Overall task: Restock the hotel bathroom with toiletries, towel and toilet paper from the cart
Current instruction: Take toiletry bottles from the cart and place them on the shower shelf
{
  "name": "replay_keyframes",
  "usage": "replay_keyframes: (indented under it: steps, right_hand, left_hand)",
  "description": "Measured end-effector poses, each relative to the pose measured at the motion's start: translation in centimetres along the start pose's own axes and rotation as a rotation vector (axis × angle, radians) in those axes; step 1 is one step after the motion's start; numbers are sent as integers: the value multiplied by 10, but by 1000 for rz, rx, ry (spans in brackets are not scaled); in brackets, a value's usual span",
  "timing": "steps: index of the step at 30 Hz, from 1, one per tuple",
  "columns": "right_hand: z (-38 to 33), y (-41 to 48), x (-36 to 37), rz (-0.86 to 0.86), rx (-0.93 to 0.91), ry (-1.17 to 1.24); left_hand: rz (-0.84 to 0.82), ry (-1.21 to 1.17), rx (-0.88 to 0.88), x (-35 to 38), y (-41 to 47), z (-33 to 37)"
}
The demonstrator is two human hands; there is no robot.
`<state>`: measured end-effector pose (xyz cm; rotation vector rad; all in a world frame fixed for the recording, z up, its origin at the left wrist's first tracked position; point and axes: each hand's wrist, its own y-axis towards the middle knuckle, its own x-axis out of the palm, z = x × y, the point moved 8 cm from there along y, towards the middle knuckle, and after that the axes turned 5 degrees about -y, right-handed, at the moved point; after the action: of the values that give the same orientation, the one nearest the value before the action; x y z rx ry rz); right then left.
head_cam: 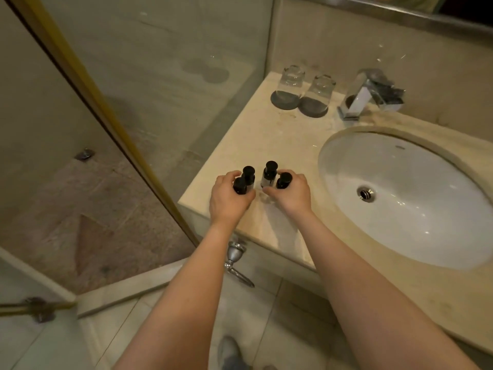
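Observation:
Over the left end of the beige marble counter (256, 145), each of my hands holds two small toiletry bottles with black caps. My left hand (229, 201) grips one pair (245, 180), fingers curled round the bodies. My right hand (292, 194) grips the other pair (274, 176); one of them shows a clear body with a pale label. The bottles stand upright just above or on the counter; contact is hidden by my fingers. No towel, toilet paper or cart is in view.
Two upturned glasses (306, 86) sit on dark coasters at the back of the counter. A chrome tap (368, 94) stands behind the white oval sink (405, 198) on the right. A glass shower screen with a gold frame (88, 84) borders the counter's left side.

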<state>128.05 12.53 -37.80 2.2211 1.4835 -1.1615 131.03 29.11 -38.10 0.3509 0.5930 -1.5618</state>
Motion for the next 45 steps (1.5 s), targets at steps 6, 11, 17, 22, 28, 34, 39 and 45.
replay_keyframes:
  steps: [6, 11, 17, 22, 28, 34, 39, 45]
  right_hand:
    - [-2, 12, 8, 54, -30, 41]
    - [-7, 6, 9, 71, -45, 45]
    - [-24, -16, 4, 18, -72, 70]
    - [-62, -47, 10, -78, -152, 89]
    - [-113, -101, 21, -188, -295, 102]
    - [-168, -171, 47, -359, -464, 84]
    - [-215, -213, 76, -468, -555, 64]
    - [-274, -222, 99, -487, -565, 99]
  left_hand:
    - [39, 17, 11, 4, 4, 5]
    - [52, -9, -28, 1, 1, 5]
    - [96, -27, -72, -30, -19, 9]
    - [167, -25, -130, -76, -48, 8]
    - [331, -113, -189, -147, -101, -6]
    - [495, -200, -270, -218, -159, -38]
    - [618, -227, -331, -277, -187, -54]
    - [668, -190, -299, -343, -179, -56]
